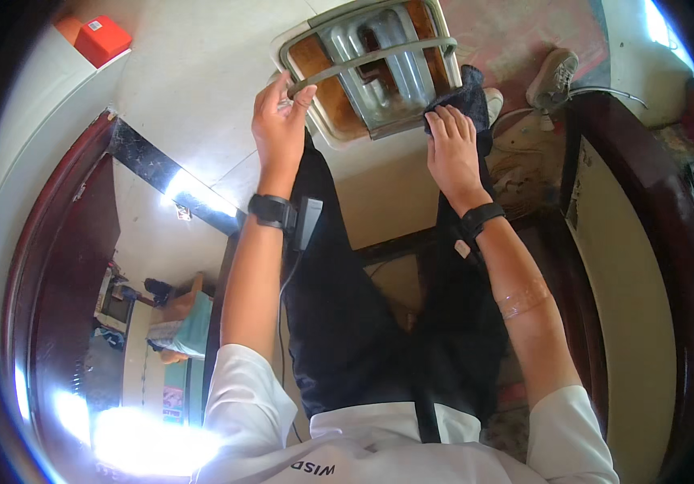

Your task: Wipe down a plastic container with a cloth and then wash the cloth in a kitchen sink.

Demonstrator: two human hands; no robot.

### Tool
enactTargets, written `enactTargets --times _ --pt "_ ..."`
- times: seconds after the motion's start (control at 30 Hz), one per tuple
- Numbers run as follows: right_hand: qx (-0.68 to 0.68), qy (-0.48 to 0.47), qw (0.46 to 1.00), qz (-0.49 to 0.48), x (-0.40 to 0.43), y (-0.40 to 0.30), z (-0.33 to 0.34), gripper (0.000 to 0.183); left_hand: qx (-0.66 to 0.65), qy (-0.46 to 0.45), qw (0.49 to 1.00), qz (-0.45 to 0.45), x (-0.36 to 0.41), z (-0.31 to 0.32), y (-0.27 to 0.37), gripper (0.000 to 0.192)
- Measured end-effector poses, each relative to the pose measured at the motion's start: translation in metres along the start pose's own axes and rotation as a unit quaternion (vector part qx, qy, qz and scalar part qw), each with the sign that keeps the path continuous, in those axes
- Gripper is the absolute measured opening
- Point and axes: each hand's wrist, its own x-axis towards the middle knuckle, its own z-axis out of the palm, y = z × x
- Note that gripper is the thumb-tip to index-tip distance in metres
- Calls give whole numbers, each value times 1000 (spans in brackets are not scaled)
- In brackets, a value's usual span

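My left hand (281, 118) is at the lower left end of a grey bar handle (377, 55), thumb and fingers around its end; whether it grips cannot be told. The handle spans a rectangular, light-rimmed container (328, 134), perhaps a bucket, with a ribbed grey insert (398, 72) and brownish parts inside. My right hand (452, 142) lies on a dark cloth (472, 100) at the container's lower right corner, fingers curled over it. Both wrists wear black straps, the left beside a small grey device (308, 222) with a cable.
A red box (103, 41) sits on a pale ledge at upper left. Dark red door frames (637, 175) curve along both sides. A white shoe (552, 75) lies on the floor beyond the container, right, near a thin pale hose (613, 92). My legs are below the container.
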Motion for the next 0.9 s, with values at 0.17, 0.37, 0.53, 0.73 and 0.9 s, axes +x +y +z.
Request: enactTargets --times 0.17,0.37,0.53,0.73,0.9 --pt "2 -26 1000 0 -4 5 0 39 48 -99 979 -171 -32 28 -68 47" --pt "31 3 1000 4 5 -10 3 35 -184 -97 946 -247 -60 40 -93 38" --pt "13 -17 1000 -5 9 -17 6 24 -242 -143 904 -322 -54 31 -84 47" --pt "64 -30 995 -75 23 -59 28 18 -287 -161 879 -346 -44 23 -81 44" --pt "162 -20 987 -1 35 -114 61 8 -290 -192 864 -364 -40 18 -75 35"
